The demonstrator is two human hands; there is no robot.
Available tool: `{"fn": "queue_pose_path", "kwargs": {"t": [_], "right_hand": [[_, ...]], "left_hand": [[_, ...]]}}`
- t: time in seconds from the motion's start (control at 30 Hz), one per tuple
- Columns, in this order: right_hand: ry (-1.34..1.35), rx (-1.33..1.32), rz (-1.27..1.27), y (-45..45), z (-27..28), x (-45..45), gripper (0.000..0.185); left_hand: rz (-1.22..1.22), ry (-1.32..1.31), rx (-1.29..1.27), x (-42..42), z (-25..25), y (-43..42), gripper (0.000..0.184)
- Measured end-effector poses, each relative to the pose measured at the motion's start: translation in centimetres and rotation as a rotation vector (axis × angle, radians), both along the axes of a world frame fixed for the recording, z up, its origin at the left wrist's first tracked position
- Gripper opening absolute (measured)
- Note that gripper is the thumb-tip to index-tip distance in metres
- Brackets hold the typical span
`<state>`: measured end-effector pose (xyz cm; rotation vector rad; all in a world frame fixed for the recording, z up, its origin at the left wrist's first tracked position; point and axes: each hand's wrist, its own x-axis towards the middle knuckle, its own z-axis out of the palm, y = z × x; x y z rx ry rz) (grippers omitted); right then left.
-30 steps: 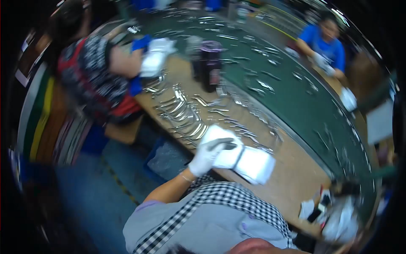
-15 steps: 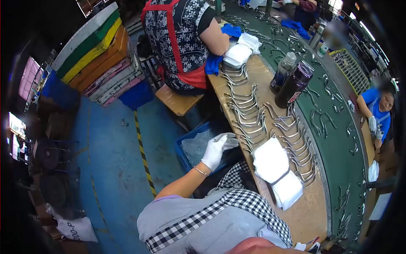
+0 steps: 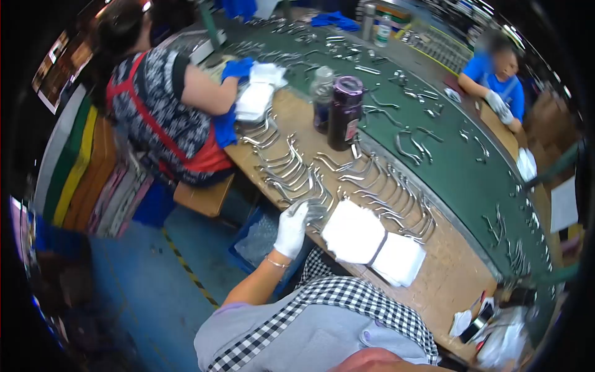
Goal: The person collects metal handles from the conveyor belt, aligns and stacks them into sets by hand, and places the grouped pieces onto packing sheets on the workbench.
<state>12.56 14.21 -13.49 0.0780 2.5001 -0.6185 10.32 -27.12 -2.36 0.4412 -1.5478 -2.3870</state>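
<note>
Left hand [image 3: 293,230]: gloved in white with grey fingertips, positioned at the near edge of the counter [image 3: 443,282], beside the last of the near-edge row of S-curved metal pieces [image 3: 299,184]. The fingers extend toward the row, slightly bent; blur prevents telling whether they pinch a piece. The right hand is out of view.

Location: the near-edge row runs along the counter edge; a second, belt-side row [image 3: 396,198] lies parallel to the green belt [image 3: 455,177]. A white cloth bundle [image 3: 353,230], bound by a dark band [image 3: 379,248], rests between the belt-side row and the counter's near edge.

Handling: the pieces appear stiff, of moderate weight, and polished, so likely slippery and prone to scratching. Take hold at mid-length, on the bend. The bundle appears soft and light; grip it across the band.

Markings: the dark tumbler [image 3: 344,115] carries a red-and-white label [image 3: 351,129]; its text is illegible. The bottle with a green label [image 3: 383,30] beyond the belt is likewise unreadable.
</note>
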Motion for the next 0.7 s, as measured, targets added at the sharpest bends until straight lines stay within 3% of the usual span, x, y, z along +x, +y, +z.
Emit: {"fn": "queue_pose_path", "kwargs": {"t": [0.27,0.4,0.47,0.53,0.57,0.63,0.7], "right_hand": [[-0.206,0.038,-0.071,2.8,10.3,8.5,0.033],[-0.307,-0.071,0.106,2.5,17.9,7.0,0.033],[-0.182,-0.244,0.249,3.1,21.1,4.6,0.032],[0.175,-0.339,0.183,3.8,22.9,0.6,0.028],[0.232,-0.457,0.005,3.1,24.0,-1.9,0.025],[0.472,-0.474,-0.091,2.4,21.7,-7.4,0.029],[0.505,-0.597,-0.156,0.8,17.7,-14.1,0.039]], "left_hand": [[0.083,0.103,-0.026,-4.0,1.1,-0.4,0.031],[-0.105,0.127,-0.177,-7.5,2.9,1.4,0.031],[-0.187,0.159,-0.226,-9.9,4.6,2.1,0.03],[-0.384,0.172,-0.37,-13.0,6.1,3.3,0.031],[-0.424,0.196,-0.451,-14.9,6.2,4.0,0.03],[-0.506,0.23,-0.553,-19.9,4.8,5.4,0.03],[-0.488,0.247,-0.714,-25.7,1.2,6.6,0.033]]}}
